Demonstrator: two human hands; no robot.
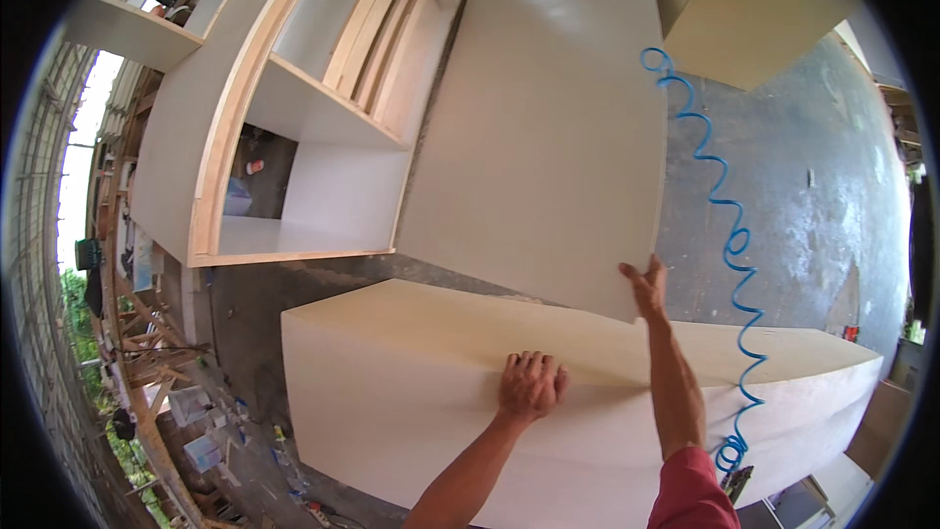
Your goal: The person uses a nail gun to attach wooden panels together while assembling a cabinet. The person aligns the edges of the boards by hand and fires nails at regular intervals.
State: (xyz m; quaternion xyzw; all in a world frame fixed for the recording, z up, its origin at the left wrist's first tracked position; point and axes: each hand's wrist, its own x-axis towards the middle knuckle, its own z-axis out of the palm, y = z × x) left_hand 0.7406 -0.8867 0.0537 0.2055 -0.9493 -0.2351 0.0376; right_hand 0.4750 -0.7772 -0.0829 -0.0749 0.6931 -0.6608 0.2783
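A large pale panel point(548, 127) stretches away from me, its near right corner by my right hand point(648, 292). The thumb of that hand lies over the panel's face and the fingers are at its side edge, closed on it. In front of me runs a long cream box-shaped cabinet piece point(392, 372), crossing the view from left to right. My left hand point(532, 387) rests on its upper edge with the fingers curled in. Nothing shows in that hand, and its fingertips are partly hidden.
An open cabinet frame point(328, 152) with wooden edging and slats stands at left. A coiled blue air hose point(723, 176) trails down the right side to the cream piece. Another tan box point(749, 15) sits at far right. Scraps and timber point(196, 431) litter the lower left.
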